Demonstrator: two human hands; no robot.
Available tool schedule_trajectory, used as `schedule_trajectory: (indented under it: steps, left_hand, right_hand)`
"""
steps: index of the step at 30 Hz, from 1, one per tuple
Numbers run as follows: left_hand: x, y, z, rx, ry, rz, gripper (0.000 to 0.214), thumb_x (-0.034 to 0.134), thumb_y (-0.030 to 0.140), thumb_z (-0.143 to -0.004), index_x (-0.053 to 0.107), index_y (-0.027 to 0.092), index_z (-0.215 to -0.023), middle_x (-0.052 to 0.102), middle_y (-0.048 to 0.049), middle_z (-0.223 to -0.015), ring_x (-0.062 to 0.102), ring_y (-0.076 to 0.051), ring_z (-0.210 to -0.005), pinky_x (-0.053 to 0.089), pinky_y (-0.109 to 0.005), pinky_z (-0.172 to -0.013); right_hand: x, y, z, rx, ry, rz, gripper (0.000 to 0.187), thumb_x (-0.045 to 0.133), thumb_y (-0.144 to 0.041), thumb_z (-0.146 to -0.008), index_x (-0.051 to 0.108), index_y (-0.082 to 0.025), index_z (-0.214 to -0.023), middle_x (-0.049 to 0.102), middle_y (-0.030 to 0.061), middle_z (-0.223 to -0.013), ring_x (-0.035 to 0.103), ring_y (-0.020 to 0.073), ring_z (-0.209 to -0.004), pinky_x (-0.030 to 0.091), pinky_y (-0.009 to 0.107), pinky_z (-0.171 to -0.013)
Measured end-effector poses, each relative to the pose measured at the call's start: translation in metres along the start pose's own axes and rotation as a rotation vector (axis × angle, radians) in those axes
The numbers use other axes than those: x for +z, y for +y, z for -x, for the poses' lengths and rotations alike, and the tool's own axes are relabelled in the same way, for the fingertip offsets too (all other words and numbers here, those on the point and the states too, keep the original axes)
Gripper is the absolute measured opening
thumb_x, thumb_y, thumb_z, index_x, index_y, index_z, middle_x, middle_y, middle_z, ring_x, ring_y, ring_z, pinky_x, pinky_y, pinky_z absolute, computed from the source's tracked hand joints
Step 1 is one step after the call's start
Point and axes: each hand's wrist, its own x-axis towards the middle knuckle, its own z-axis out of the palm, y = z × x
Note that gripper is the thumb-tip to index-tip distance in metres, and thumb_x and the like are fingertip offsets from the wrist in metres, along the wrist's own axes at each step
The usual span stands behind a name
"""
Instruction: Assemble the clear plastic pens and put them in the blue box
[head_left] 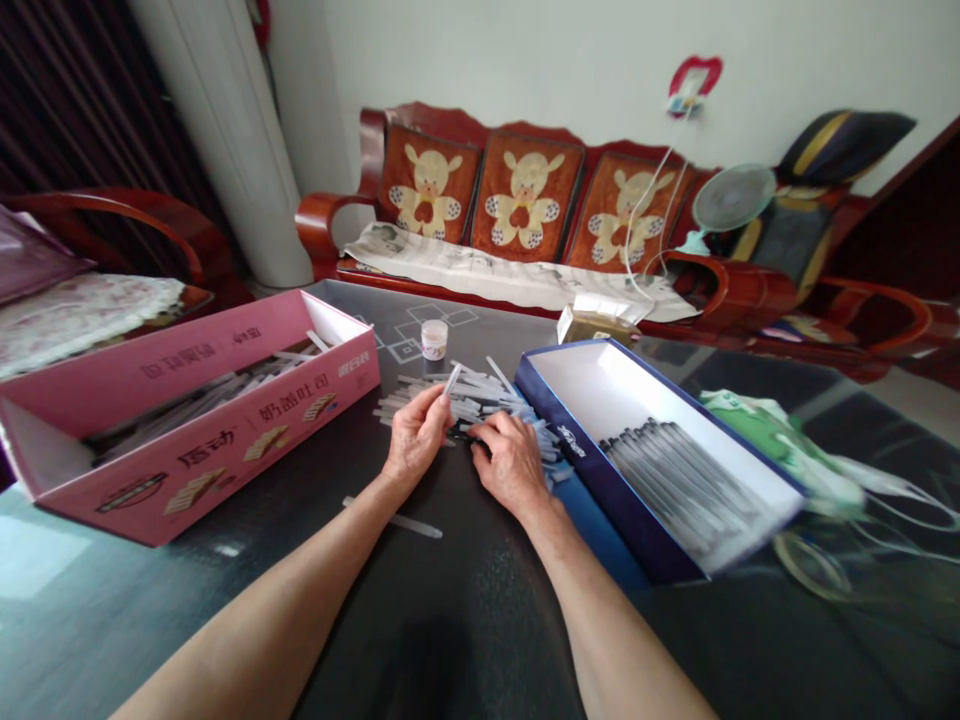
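Observation:
My left hand (418, 428) is closed, with a slim translucent plastic tube (453, 380) pinched between thumb and fingers and pointing up. Close beside it, my right hand (511, 455) has its fingers curled together at the near edge of a loose pile of similar tubes (480, 388). Something small and dark shows by those fingertips, but I cannot make out what they grip. A single tube (416, 526) lies apart on the dark table (450, 620), partly behind my left forearm. Beyond the pile stands a small white tub (433, 340) with a printed pattern.
At left, a long pink box (262, 440) holds many tubes. A dark blue box (645, 535) at right contains rows of dark-ended tubes (675, 480). Nearby are a tissue box (596, 325), a green and white bag (780, 440) and a roll of tape (810, 565).

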Motion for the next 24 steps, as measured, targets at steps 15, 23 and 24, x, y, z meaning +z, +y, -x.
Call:
schedule_trajectory:
  steps: [15,23,24]
  left_hand:
    - [-0.001,-0.004,0.000,0.003,-0.092,-0.079,0.037,0.052,0.046,-0.087,0.063,0.014,-0.103,0.054,0.0033,-0.060,0.044,-0.006,-0.044,0.036,-0.016,-0.042]
    - [0.000,0.000,-0.002,-0.008,0.087,-0.005,0.038,0.058,0.046,-0.083,0.064,0.014,-0.102,0.053,0.0040,-0.058,0.043,-0.005,-0.043,0.036,-0.017,-0.041]
    - [0.000,0.000,-0.002,-0.009,0.097,0.010,0.038,0.058,0.047,-0.083,0.064,0.014,-0.102,0.053,0.0041,-0.058,0.043,-0.005,-0.042,0.035,-0.017,-0.041]
  right_hand:
    - [0.009,0.010,-0.006,0.064,0.286,-0.200,0.013,0.049,-0.018,-0.089,0.060,-0.018,-0.097,0.068,0.0065,-0.090,0.061,0.0202,-0.086,0.044,0.032,-0.080]
    - [-0.001,0.004,-0.001,0.012,0.093,-0.091,0.017,0.061,-0.020,-0.083,0.066,-0.023,-0.099,0.065,0.0057,-0.099,0.059,0.0224,-0.096,0.042,0.036,-0.087]
    - [-0.002,0.001,-0.001,0.012,0.103,-0.085,0.019,0.062,-0.021,-0.082,0.066,-0.023,-0.100,0.064,0.0069,-0.102,0.058,0.0229,-0.097,0.043,0.037,-0.088]
